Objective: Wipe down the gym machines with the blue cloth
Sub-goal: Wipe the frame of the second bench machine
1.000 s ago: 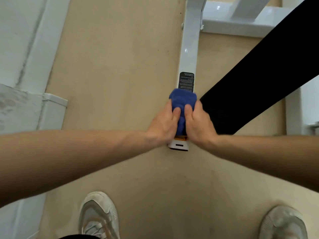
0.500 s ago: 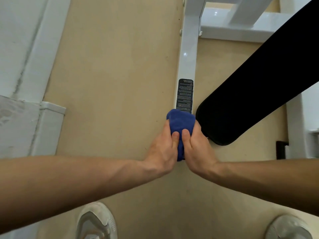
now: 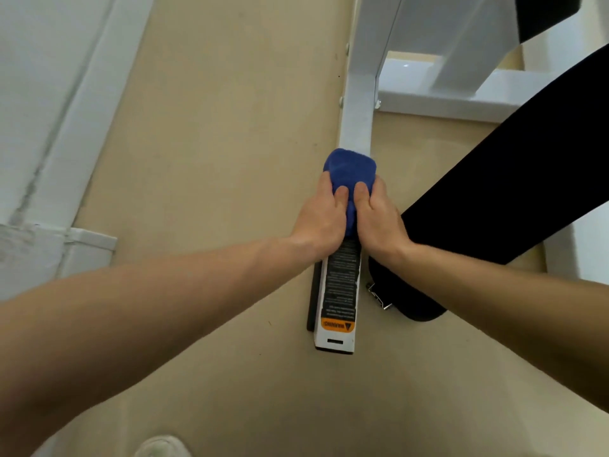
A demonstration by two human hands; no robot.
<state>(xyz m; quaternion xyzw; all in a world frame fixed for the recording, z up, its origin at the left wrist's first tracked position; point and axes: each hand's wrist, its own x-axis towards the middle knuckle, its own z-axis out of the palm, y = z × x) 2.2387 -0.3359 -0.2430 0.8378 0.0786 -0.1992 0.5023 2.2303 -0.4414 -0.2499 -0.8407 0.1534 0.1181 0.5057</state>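
Far to the left of the long white metal beam (image 3: 357,110) of the gym machine stands a pale white wall (image 3: 49,110) with a white boxy ledge (image 3: 89,249) at its foot. Smooth beige floor (image 3: 214,127) lies between the wall and the beam. The toe of a white sports shoe (image 3: 161,447) shows at the bottom edge, left of the beam. The left hand (image 3: 321,222) clasps the beam from its left side, thumb laid on top and pinning the bunched blue cloth (image 3: 349,171) of soft fabric. The cloth sits on the beam's top face, wrapped over it and touching both hands. On the beam, nearer than the hands, a long black printed label (image 3: 341,285) ends in an orange warning strip (image 3: 337,324) by the beam's capped end. The right hand (image 3: 379,219) mirrors the other from the beam's right side, thumb pressed on the cloth, its fingers curled down out of sight. Just right of the beam a black padded board (image 3: 494,199) slants away. Farther along, a white cross bar (image 3: 445,100) joins the beam on its right side.
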